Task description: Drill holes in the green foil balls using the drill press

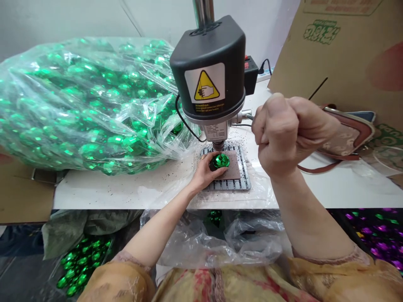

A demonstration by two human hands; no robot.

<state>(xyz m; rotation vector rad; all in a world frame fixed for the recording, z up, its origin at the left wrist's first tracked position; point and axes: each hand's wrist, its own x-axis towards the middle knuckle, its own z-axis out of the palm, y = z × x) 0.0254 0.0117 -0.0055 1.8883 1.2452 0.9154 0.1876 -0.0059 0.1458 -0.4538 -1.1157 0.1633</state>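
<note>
My left hand (208, 171) pinches a shiny green faceted bead (222, 160) between thumb and fingers. The bead rests on a brown board (233, 168) over the slotted metal base (246, 181) of a small drill press (208, 71). Right above the bead is the chuck (218, 145); whether the bit is inside the bead I cannot tell. Raised at the right of the machine, my right hand (281, 130) is closed in a fist around the feed lever (247, 116), whose grip end is hidden by the fingers.
A big clear bag (85, 105) of green beads fills the table's left side. At the right are a handbag (346, 130) and a cardboard box (340, 54). Dark shavings surround the base. Below stand containers of green beads (83, 260) and purple beads (378, 239).
</note>
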